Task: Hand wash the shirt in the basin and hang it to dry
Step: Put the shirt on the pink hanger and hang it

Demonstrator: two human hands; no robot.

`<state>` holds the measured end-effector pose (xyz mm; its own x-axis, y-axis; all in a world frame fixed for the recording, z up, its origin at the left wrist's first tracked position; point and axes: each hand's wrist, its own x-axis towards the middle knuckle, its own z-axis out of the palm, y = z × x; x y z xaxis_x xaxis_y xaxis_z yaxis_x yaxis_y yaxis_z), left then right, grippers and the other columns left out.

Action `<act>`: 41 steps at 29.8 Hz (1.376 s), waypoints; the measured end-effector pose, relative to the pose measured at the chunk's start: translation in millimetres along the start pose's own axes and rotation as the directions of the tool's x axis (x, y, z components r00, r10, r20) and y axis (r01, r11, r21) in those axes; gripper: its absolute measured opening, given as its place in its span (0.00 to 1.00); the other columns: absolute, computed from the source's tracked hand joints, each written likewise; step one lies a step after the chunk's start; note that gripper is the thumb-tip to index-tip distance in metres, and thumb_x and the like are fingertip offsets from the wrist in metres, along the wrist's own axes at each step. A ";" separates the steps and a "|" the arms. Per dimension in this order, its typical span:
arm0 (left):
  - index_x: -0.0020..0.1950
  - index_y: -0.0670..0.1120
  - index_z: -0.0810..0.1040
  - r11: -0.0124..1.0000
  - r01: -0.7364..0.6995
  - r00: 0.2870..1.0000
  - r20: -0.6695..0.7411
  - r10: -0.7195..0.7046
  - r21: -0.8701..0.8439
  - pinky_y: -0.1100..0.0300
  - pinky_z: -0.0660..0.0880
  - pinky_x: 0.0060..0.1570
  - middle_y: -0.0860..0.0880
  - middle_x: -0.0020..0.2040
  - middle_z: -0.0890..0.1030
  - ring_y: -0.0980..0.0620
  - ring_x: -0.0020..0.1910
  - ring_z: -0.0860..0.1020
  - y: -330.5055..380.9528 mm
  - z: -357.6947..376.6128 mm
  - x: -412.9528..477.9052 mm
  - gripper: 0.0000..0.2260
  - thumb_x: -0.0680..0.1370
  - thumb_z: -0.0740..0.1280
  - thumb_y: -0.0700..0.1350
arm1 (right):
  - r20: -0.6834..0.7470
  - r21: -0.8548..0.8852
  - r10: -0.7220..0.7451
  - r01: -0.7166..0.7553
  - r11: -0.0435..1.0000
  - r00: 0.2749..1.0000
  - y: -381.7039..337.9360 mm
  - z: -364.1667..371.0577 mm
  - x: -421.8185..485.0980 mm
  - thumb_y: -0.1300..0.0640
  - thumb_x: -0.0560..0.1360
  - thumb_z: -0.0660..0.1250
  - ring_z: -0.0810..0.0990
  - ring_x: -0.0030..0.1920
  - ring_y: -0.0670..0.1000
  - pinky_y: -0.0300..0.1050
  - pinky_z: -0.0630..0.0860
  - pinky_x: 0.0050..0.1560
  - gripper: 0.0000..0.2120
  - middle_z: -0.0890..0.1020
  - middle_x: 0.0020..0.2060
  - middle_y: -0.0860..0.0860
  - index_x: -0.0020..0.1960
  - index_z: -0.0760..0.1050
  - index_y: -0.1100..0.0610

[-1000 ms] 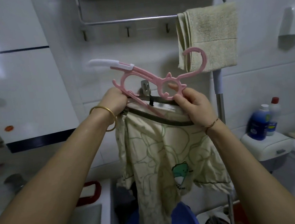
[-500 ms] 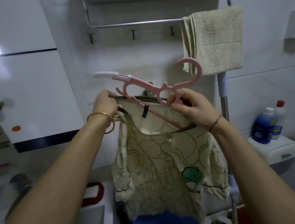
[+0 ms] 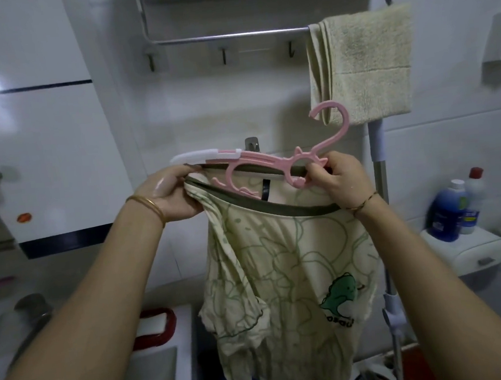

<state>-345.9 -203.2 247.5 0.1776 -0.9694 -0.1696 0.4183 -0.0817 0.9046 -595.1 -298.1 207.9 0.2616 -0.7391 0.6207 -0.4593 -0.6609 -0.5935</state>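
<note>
Hands (image 3: 168, 197) (image 3: 340, 179) pinch limp printed shirt (image 3: 283, 265), pink plastic hanger (image 3: 271, 163).

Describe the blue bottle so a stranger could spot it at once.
Look right to the white toilet tank. Two bottles stand on its lid. The blue bottle is the left one, dark blue with a white cap; the white bottle beside it has a red cap.

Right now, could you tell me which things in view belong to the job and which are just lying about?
In the job: shirt, gripped at the collar by the left hand; pink hanger, pinched by the right hand.
Lying about: towel on the rail; blue bottle; red-capped bottle; red soap dish.
</note>
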 end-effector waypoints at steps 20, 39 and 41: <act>0.42 0.46 0.71 0.994 -0.106 0.994 0.021 0.106 -0.031 0.62 0.76 0.36 0.47 0.38 0.72 0.50 0.35 0.73 5.4 1.3 6.3 0.06 0.78 0.59 0.38 | -0.163 -0.076 0.182 -0.196 0.978 0.970 19.1 12.0 -0.2 0.53 0.76 0.61 0.72 0.39 0.53 0.44 0.61 0.36 0.09 0.74 0.39 0.52 0.40 0.71 0.56; 0.50 0.49 0.76 -0.040 -0.396 0.784 0.360 0.506 0.917 0.64 0.66 0.40 0.52 0.42 0.75 0.54 0.42 0.73 -7.5 68.3 3.9 0.05 0.75 0.67 0.47 | -0.018 -0.391 -0.040 0.030 0.920 0.999 -38.9 16.7 11.8 0.54 0.75 0.59 0.72 0.42 0.53 0.45 0.62 0.37 0.09 0.74 0.35 0.49 0.37 0.69 0.55; 0.53 0.49 0.76 0.029 -0.418 0.825 0.366 0.431 0.908 0.64 0.70 0.44 0.52 0.47 0.77 0.54 0.46 0.75 -2.3 60.1 0.0 0.11 0.75 0.68 0.52 | -0.051 -0.357 0.006 -0.024 0.934 0.999 -33.2 10.4 10.7 0.54 0.75 0.60 0.75 0.43 0.55 0.46 0.67 0.38 0.08 0.77 0.38 0.51 0.39 0.72 0.55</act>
<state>-400.4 -216.9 268.9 0.0002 -0.9196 0.3928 -0.8710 0.1928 0.4519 -568.2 -285.5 228.9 0.2154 -0.7356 0.6423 -0.7381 -0.5533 -0.3862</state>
